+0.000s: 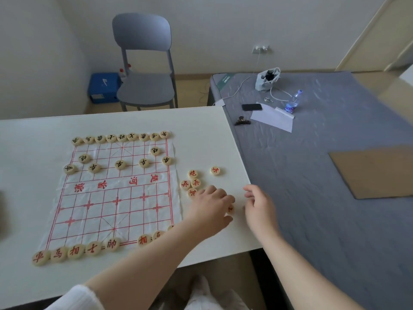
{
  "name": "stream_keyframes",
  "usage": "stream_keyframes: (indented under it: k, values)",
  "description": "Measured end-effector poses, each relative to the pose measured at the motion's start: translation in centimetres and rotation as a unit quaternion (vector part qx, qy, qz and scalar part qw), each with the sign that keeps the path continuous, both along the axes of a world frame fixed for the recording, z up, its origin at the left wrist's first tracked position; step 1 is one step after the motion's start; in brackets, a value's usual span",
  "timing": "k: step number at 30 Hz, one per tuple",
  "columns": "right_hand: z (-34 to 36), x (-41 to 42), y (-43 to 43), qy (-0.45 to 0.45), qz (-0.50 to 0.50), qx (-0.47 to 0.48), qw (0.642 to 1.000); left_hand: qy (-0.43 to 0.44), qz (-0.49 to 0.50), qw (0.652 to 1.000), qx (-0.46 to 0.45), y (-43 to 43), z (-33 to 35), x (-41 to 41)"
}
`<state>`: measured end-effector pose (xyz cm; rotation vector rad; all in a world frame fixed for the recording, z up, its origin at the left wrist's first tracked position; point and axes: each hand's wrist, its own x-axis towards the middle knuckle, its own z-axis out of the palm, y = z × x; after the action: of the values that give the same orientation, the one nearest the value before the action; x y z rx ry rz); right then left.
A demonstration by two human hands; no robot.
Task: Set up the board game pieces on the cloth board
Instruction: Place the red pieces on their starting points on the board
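cream table [33,142], with the cloth [116,198] spread flat on it, red grid creased. the left hand [211,209] reaches over bare table just off the cloth's right edge. its fingers are curled down, and forefinger and thumb pinch a red-marked disc [230,209] that the fingertips half hide. whether the disc is lifted off the table i cannot tell. the right hand [260,206] hovers just right of that grip, near the table's right edge, fingers loosely bent and holding nothing.

just beyond the grip and a little to its left, four loose reds [192,183] huddle together on bare table. the nearest one lies right at the left hand's knuckles. a lone red [215,170] lies farther out past the grip, apart from the huddle.

left of the grip lies the cloth. along its near edge runs the red row [76,251], five discs side by side, then a gap, then more discs partly hidden by the left forearm. far across from the grip, the black row [121,137] of nine lines the cloth's far edge. two blacks [84,158] stand in front of it, and five more [120,164] are strung across the next line.

right of the grip, past the table edge, a grey bed [324,175] holds a phone [251,107], a bottle [292,102], a pouch [266,80] and a brown card [375,171]. a grey chair [145,86] stands beyond the table.
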<state>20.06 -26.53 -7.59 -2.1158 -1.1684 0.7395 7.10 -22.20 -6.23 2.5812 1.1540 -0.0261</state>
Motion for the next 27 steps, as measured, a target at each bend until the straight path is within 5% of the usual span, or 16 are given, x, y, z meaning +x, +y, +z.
stream_keyframes:
  k: [10, 27]
  values:
    - [-0.3, 0.2, 1.0, 0.01, 0.044, -0.005, 0.999, 0.017, 0.014, 0.999, 0.024, 0.3, -0.6, 0.5]
    - [-0.2, -4.5, 4.6, -0.059, 0.214, -0.022, 0.975, -0.139, 0.307, 0.94, -0.058, 2.9, 1.4, -10.4]
